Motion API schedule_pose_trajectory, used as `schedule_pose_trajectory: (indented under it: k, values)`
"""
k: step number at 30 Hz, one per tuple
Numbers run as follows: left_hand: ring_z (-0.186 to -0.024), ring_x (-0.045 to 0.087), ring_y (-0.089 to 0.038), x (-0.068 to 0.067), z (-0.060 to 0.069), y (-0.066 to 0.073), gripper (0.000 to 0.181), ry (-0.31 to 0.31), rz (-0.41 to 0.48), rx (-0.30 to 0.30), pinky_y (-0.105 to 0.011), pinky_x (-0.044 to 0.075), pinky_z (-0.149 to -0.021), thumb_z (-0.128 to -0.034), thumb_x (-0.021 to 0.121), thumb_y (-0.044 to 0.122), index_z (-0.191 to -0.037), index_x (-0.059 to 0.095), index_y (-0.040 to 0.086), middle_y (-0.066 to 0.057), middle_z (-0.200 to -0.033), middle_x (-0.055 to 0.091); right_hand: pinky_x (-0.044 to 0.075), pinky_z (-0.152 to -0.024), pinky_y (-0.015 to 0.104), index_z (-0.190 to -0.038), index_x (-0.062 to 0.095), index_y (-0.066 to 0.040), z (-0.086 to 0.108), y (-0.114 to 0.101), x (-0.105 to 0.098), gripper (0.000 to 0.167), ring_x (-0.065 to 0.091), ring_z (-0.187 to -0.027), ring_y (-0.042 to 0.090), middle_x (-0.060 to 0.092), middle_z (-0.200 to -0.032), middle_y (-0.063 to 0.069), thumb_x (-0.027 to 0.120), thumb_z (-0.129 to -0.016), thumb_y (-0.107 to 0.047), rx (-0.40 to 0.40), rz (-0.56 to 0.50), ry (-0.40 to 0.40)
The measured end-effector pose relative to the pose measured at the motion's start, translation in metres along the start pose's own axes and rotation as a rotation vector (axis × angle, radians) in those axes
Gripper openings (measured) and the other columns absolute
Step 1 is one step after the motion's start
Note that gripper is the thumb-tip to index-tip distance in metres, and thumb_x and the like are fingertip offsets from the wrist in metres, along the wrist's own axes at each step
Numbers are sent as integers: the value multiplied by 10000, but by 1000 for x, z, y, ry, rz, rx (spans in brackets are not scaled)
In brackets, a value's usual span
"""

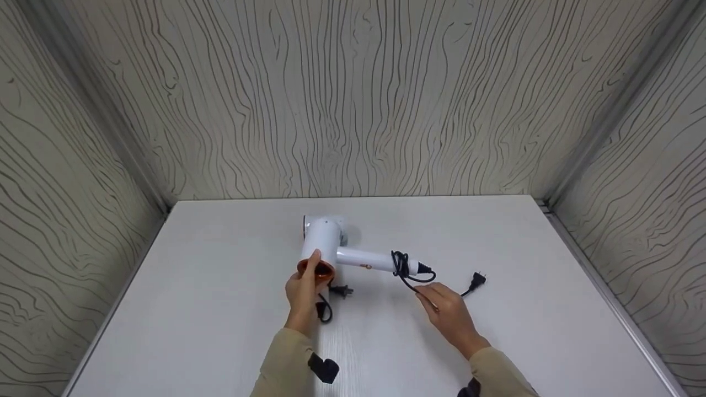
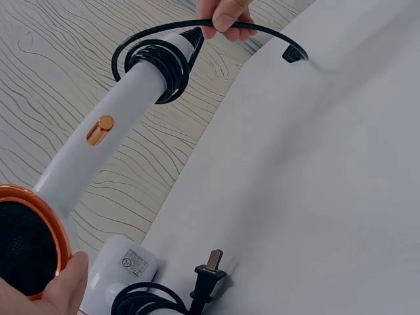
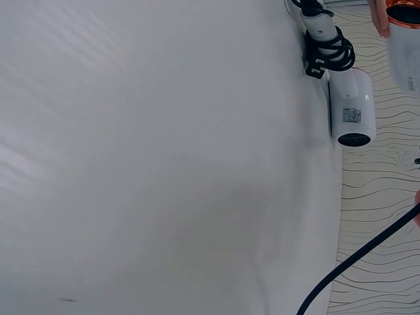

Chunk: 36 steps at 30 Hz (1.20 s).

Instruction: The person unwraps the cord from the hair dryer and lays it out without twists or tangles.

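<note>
A white hair dryer (image 1: 322,240) with an orange-rimmed end is gripped around its barrel by my left hand (image 1: 302,292). Its handle (image 2: 108,108) points right, with black cord (image 2: 164,69) wound around the far end. My right hand (image 1: 449,317) pinches the loose stretch of that cord between thumb and fingers, and the plug (image 1: 478,279) hangs beyond the hand. In the right wrist view only a fingertip and the dark cord (image 3: 367,248) show at the right edge.
Behind and below the held dryer, a second white dryer (image 3: 352,108) lies on the white table (image 1: 220,320), its cord wrapped and its plug (image 2: 207,282) beside it. Wood-patterned panels (image 1: 353,99) stand at the back and both sides.
</note>
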State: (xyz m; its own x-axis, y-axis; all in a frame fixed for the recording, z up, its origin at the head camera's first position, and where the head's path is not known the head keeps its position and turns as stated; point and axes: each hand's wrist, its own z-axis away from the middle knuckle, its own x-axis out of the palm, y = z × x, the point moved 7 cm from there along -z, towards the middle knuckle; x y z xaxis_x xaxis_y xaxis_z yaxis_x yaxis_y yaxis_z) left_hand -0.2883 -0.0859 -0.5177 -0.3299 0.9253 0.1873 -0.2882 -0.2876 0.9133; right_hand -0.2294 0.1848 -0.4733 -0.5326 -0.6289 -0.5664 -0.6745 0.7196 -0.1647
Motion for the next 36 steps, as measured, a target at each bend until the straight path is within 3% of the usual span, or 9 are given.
schedule_pose_trajectory:
  k: [11,18,24,30,36]
  values:
    - [-987,652,-189,-4,-2,-1,797,46,-26,6,-330,551,-949,-856,628,554,-1306,456,-81,-232,-1277,550,504,-593,128,-883,733,-11,-1,3,-9,360,587,-653,98,636,-757,33,808,-567,144,-34,11,29]
    - [-1072,629,-258,-6,-3,-2,838,54,-62,-2,-405,513,-1020,-852,630,554,-1346,414,-88,-250,-1306,523,530,-630,122,-892,740,-11,-3,6,-13,312,621,-685,104,651,-769,41,806,-616,119,-39,25,12]
    - [-1131,608,-295,-7,-3,-2,848,24,-99,-10,-444,477,-1069,-861,617,560,-1361,395,-88,-250,-1322,508,531,-638,124,-886,735,-21,-5,9,-16,373,625,-688,114,657,-779,38,820,-563,145,-55,30,21]
    - [-1108,612,-273,-8,-3,-1,832,-13,-103,-8,-442,471,-1077,-870,608,553,-1346,407,-99,-249,-1322,502,537,-640,146,-889,733,-17,-7,13,-17,133,637,-693,134,666,-784,52,764,-763,14,-76,36,19]
    - [-1032,619,-221,-9,-3,1,771,-18,-80,4,-384,524,-1015,-883,605,512,-1318,435,-102,-244,-1295,519,540,-645,156,-895,736,-10,-8,20,-18,161,648,-705,141,675,-795,60,769,-744,35,-62,50,13]
